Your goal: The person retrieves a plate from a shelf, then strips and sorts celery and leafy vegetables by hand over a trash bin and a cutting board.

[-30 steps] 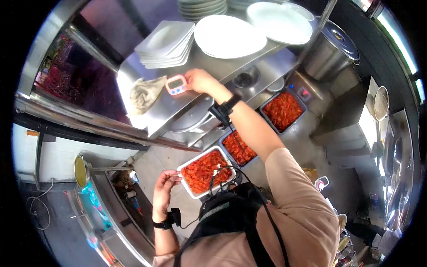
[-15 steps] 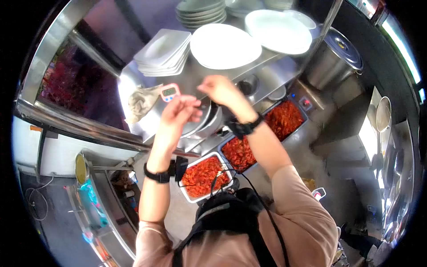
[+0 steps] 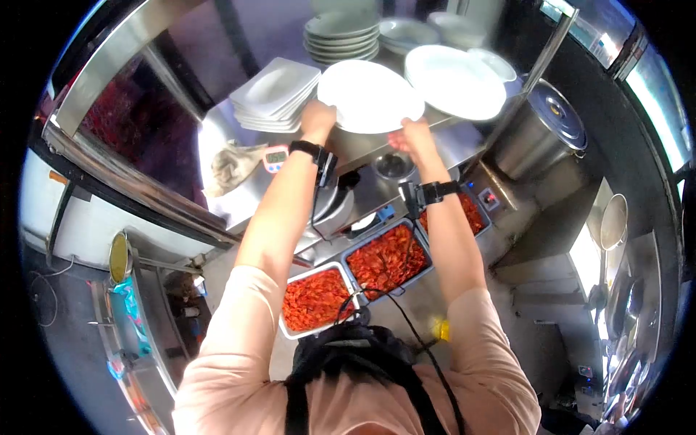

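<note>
White, the oval plate [image 3: 370, 96] is at the front of our steel shelf [image 3: 355, 148], beside the square plates [image 3: 272, 90]. Our left hand [image 3: 318, 119] curls at its left edge, fingers mostly hidden; our right hand [image 3: 415, 138] is loosely bent at its lower right rim. We cannot tell whether either grips it.

Both arms [image 3: 276, 210] reach forward, hands [image 3: 317, 120] apart.

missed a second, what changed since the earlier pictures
Right hand let go of the timer and moved right; left hand rose from near the white tray. Both are now at the edge of the left oval plate. Timer, cloth and square plates stayed put.
</note>
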The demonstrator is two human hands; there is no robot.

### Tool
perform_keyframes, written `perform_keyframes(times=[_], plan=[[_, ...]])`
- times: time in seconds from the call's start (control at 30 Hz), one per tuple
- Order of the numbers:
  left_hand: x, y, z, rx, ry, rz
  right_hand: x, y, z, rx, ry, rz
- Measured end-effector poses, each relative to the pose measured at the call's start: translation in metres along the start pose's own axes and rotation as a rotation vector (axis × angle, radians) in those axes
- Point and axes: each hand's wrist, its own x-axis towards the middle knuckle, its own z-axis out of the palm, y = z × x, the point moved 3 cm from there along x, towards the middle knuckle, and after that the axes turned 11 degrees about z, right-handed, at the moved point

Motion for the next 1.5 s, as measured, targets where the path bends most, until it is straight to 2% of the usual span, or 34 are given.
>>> perform_keyframes(times=[0.1, 0.27, 0.33, 0.4, 0.47, 0.53, 0.6, 0.73, 0.8, 0.87, 1.0, 1.13, 1.2, 1.23, 1.3, 1.33, 1.4, 1.43, 1.47, 1.5], plan=[[0.007, 0.001, 0.001, 0.042, -0.102, -0.005, -0.001, 0.002, 0.002, 0.038, 0.041, -0.046], [0.027, -0.013, 0.008, -0.018, -0.060, -0.014, -0.001, 0.005, 0.007, 0.099, 0.034, -0.058], [0.024, -0.005, 0.001, -0.133, -0.092, -0.053, -0.003, 0.003, 0.007, 0.107, 0.047, -0.084], [0.015, 0.006, -0.008, -0.697, -0.069, -0.195, 0.006, 0.007, 0.005, 0.079, 0.041, -0.058], [0.020, 0.005, -0.008, -0.982, -0.038, -0.265, 0.006, 0.006, 0.010, 0.119, 0.029, -0.046], [0.015, 0.012, -0.018, -1.011, -0.017, -0.269, -0.004, 0.009, 0.011, 0.035, -0.051, -0.001], [0.012, 0.009, -0.018, -1.051, -0.048, -0.266, 0.002, 0.017, 0.010, 0.159, -0.057, -0.028], [0.004, 0.009, -0.011, -1.123, 0.075, -0.348, 0.005, 0.025, 0.007, 0.200, -0.134, -0.034], [-0.005, 0.014, -0.015, -1.153, 0.111, -0.293, -0.002, 0.024, 0.008, 0.234, -0.192, -0.044], [-0.017, 0.022, -0.022, -1.177, 0.151, -0.303, -0.021, 0.020, 0.010, 0.191, -0.090, -0.036], [-0.065, 0.041, -0.063, -1.230, 0.126, -0.188, -0.073, 0.023, -0.018, 0.064, -0.014, -0.215], [-0.126, 0.048, -0.098, -1.397, 0.076, -0.069, -0.178, 0.036, -0.033, 0.269, -0.182, -0.344], [-0.161, 0.039, -0.118, -1.433, -0.129, -0.073, -0.231, 0.056, -0.030, 0.260, -0.173, -0.386], [-0.175, 0.030, -0.114, -1.493, -0.129, -0.100, -0.256, 0.067, -0.026, 0.181, -0.116, -0.369], [-0.220, 0.030, -0.144, -1.468, -0.255, -0.150, -0.306, 0.099, -0.016, 0.022, 0.104, -0.322], [-0.241, 0.025, -0.150, -1.575, -0.342, -0.146, -0.327, 0.127, -0.019, 0.053, 0.125, -0.319], [-0.282, 0.010, -0.161, -1.577, -0.503, -0.108, -0.383, 0.168, -0.004, 0.010, 0.385, -0.221], [-0.303, 0.005, -0.172, -1.577, -0.548, -0.144, -0.414, 0.185, 0.007, -0.080, 0.408, -0.185], [-0.320, -0.005, -0.181, -1.463, -0.624, -0.088, -0.448, 0.202, 0.017, -0.156, 0.459, -0.135], [-0.340, -0.004, -0.189, -1.513, -0.742, -0.088, -0.482, 0.226, 0.030, -0.121, 0.493, -0.187]])
